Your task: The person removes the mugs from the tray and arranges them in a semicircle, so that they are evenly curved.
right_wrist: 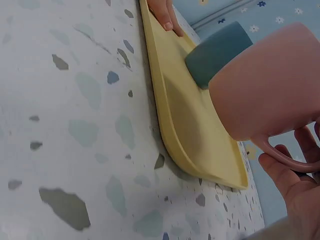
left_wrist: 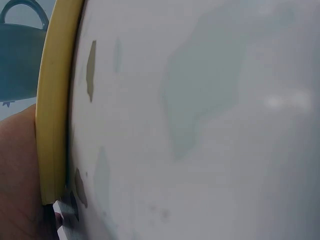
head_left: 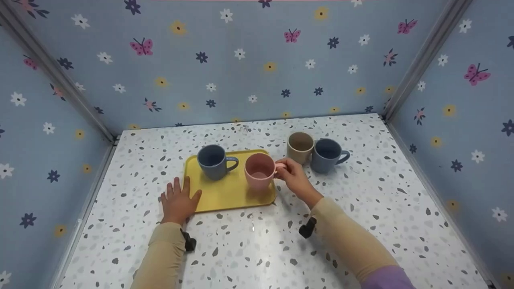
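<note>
My right hand [head_left: 295,178] pinches the handle of a pink mug [head_left: 259,171], which hangs upright over the right part of a yellow tray [head_left: 225,198]. In the right wrist view a gap seems to lie between the pink mug [right_wrist: 270,82] and the tray [right_wrist: 172,132], with a shadow on the tray. A blue mug [head_left: 213,162] stands on the tray's left part, handle to the right. My left hand [head_left: 178,202] rests at the tray's left edge, fingers spread and straight, thumb over the rim. The left wrist view catches only part of this hand [left_wrist: 17,170] beside the rim.
Behind my right hand, a beige mug [head_left: 300,146] stands close against a second blue mug [head_left: 326,155] on the speckled white table [head_left: 249,249]. Flower-patterned panels [head_left: 249,60] enclose the table at the back and both sides.
</note>
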Demonstrator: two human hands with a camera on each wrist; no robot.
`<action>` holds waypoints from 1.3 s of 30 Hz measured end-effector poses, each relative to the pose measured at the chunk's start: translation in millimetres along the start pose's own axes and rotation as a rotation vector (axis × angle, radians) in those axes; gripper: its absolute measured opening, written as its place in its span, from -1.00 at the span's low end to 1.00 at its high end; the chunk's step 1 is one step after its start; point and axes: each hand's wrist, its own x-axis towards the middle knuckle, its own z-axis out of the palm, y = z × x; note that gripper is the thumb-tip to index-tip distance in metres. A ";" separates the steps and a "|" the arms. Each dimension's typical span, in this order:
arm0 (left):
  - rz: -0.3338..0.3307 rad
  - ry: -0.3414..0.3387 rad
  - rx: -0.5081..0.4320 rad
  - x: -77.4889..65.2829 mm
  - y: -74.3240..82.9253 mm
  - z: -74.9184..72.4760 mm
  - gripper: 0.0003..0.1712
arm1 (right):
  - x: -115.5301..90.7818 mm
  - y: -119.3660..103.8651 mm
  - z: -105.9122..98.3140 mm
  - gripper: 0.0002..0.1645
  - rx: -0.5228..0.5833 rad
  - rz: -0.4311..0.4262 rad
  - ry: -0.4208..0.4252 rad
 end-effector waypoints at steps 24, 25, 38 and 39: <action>-0.011 -0.007 0.005 7.1 4.1 -3.7 -0.09 | -33.9 -9.4 -112.2 -0.69 -0.149 0.042 0.200; -0.013 -0.008 0.004 7.1 4.1 -3.2 -0.09 | -35.9 -9.3 -116.1 -0.68 -0.142 0.041 0.202; -0.013 -0.003 -0.013 1.3 -0.2 0.0 -0.09 | -60.5 -3.9 -158.4 -0.62 -0.169 0.054 0.238; -0.010 -0.001 -0.011 1.4 -0.5 0.0 -0.09 | -62.5 -3.0 -161.4 -0.62 -0.170 0.050 0.240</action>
